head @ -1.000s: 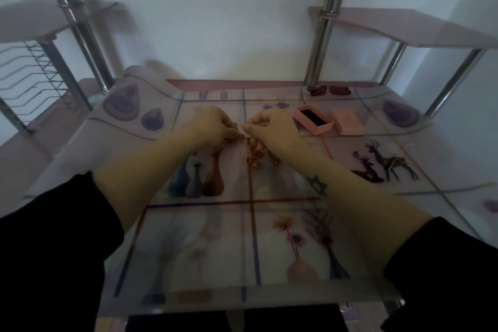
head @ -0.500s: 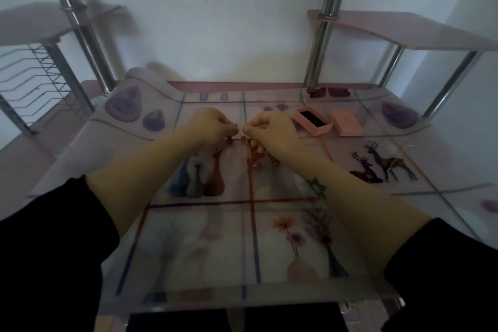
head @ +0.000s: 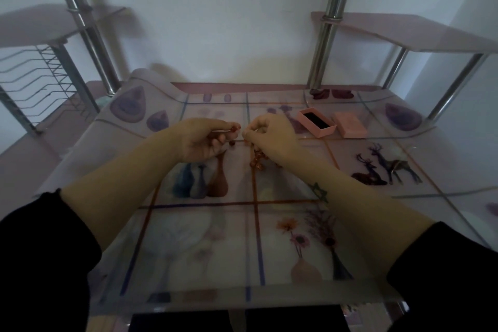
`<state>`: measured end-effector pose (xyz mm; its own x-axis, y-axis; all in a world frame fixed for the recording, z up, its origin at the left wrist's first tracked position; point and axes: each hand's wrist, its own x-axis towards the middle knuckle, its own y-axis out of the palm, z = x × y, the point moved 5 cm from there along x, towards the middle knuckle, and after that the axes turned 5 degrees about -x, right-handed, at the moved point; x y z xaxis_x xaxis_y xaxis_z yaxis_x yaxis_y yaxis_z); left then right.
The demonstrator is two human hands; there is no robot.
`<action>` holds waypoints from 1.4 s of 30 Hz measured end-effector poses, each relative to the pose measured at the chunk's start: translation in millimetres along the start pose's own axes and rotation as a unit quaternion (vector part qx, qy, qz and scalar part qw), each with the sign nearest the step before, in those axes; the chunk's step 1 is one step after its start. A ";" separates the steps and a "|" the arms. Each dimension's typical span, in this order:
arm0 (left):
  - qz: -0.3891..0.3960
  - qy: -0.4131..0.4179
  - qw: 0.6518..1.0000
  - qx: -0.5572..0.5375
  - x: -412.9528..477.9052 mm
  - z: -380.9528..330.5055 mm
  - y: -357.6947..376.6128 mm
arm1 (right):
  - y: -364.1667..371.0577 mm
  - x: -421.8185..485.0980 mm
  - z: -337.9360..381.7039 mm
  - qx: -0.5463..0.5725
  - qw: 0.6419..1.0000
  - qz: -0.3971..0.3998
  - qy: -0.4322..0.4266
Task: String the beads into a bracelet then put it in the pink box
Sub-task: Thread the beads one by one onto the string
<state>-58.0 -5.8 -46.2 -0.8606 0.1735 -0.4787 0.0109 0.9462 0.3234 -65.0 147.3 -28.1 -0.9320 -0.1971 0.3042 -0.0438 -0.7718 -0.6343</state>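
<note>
My left hand (head: 200,139) pinches a small reddish bead (head: 237,127) at its fingertips, with what looks like a thin cord end beside it. My right hand (head: 272,140) is closed on the cord, and a strand of orange-brown beads (head: 257,160) hangs from under it onto the table. The two hands almost touch over the middle of the table. The open pink box (head: 316,122) with a dark lining sits to the right of my right hand. Its pink lid (head: 350,124) lies just right of it.
The glass table (head: 242,294) carries a printed mat with vases, flowers and deer. Two chrome posts (head: 327,21) rise at the back, holding side shelves. A wire rack (head: 35,81) stands at the left. The table's front edge is near my body.
My left fingertips have shifted slightly right with the bead, closer to my right hand. The hanging strand and the box have stayed put.
</note>
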 end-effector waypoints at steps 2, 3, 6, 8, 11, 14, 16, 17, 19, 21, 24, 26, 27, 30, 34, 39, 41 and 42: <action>0.018 -0.008 1.000 -0.021 -1.5 1.4 0.3 | 0.0 -0.5 0.9 -0.006 1.000 0.002 -0.005; 0.025 -0.011 0.999 -0.028 -1.9 2.0 0.2 | 0.0 -1.0 1.3 -0.006 1.000 0.004 -0.008; 0.032 -0.015 0.999 -0.041 -2.0 3.8 -1.7 | 0.3 -2.3 1.8 -0.004 1.000 0.014 -0.014; 0.034 -0.015 0.998 -0.047 -2.3 4.4 -2.3 | 0.3 -2.6 1.7 -0.005 1.000 0.015 -0.017; 0.037 -0.014 0.997 -0.063 -2.9 5.2 -1.9 | 0.5 -2.3 1.5 -0.007 1.000 0.010 -0.019; 0.040 -0.012 0.997 -0.070 -3.4 6.4 -1.2 | 1.2 -2.4 1.6 -0.007 1.000 0.003 -0.022; 0.036 -0.012 0.997 -0.071 -3.5 7.4 -1.0 | 1.5 -2.6 1.7 0.000 1.000 0.004 -0.022; 0.031 -0.011 0.997 -0.074 -3.4 7.8 -1.2 | 1.5 -2.7 2.0 0.004 1.000 0.004 -0.023; 0.021 -0.012 0.996 -0.083 -3.3 8.5 -1.9 | 1.5 -3.2 2.1 0.009 1.000 0.004 -0.025; 0.020 -0.012 0.996 -0.092 -3.7 8.8 -1.8 | 1.5 -3.5 2.3 0.010 1.000 0.004 -0.026; 0.023 -0.012 0.995 -0.099 -4.6 8.7 -1.8 | 2.0 -3.3 1.8 0.006 1.000 0.004 -0.021; 0.025 -0.011 0.994 -0.103 -5.7 8.7 -1.5 | 1.7 -3.3 1.8 0.000 1.000 0.001 -0.020; 0.025 -0.011 0.994 -0.105 -5.8 8.6 -1.3 | 1.6 -3.2 2.0 -0.002 1.000 0.000 -0.021; 0.024 -0.009 0.994 -0.108 -5.3 8.7 -1.4 | 1.2 -3.7 1.6 -0.005 1.000 0.000 -0.019; 0.023 -0.006 0.994 -0.106 -4.0 9.3 -2.8 | 1.7 -4.9 3.0 -0.003 1.000 0.004 -0.020; 0.026 -0.004 0.995 -0.098 -3.3 10.4 -3.5 | 2.8 -6.3 3.2 0.012 1.000 0.008 -0.017; 0.028 -0.002 0.995 -0.097 -3.4 10.6 -3.0 | 3.2 -6.1 2.8 0.013 1.000 0.010 -0.012; 0.029 0.000 0.995 -0.095 -3.5 10.6 -2.9 | 3.2 -6.3 3.0 0.011 1.000 0.010 -0.011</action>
<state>-49.6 -6.2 -54.1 -0.8612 0.2260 -0.4553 -0.0363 0.8661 0.4985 -58.2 144.3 -29.9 -0.9246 -0.2248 0.3076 -0.0176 -0.7812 -0.6240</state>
